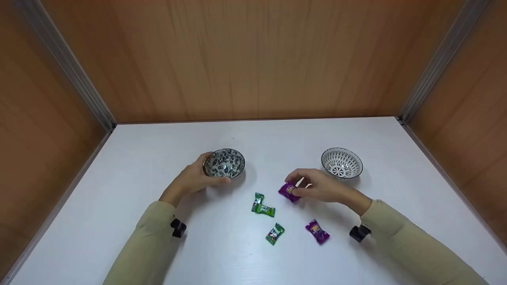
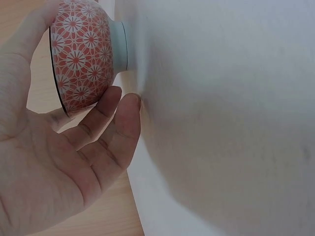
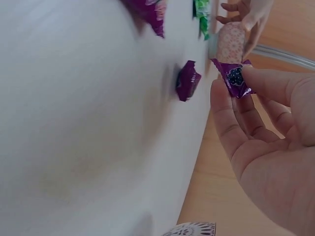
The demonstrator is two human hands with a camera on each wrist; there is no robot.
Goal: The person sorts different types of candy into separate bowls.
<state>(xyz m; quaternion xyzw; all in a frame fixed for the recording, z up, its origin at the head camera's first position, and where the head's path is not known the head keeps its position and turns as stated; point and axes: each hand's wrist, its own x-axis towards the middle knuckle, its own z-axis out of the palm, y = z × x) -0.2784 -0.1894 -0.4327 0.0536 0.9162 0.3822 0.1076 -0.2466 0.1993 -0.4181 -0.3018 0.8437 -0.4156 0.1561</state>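
My left hand (image 1: 198,176) grips a small bowl (image 1: 224,164), thumb and fingers spread around its rim. Inside, the bowl has a dark floral print; the left wrist view shows its red outside with white flowers (image 2: 81,56) and a pale foot close over the table. My right hand (image 1: 321,186) pinches a purple-wrapped candy (image 3: 234,78) between thumb and fingertips. Just past it in the right wrist view, another purple candy (image 3: 188,81) lies on the table. A further purple candy (image 1: 317,231) lies nearer the front.
Several green-wrapped candies lie mid-table, two touching (image 1: 264,209) and one apart (image 1: 275,233). A second bowl (image 1: 342,163), white with a dark pattern, stands right of centre behind my right hand. Wooden panels (image 1: 253,59) enclose the white table (image 1: 222,253) at the back and sides.
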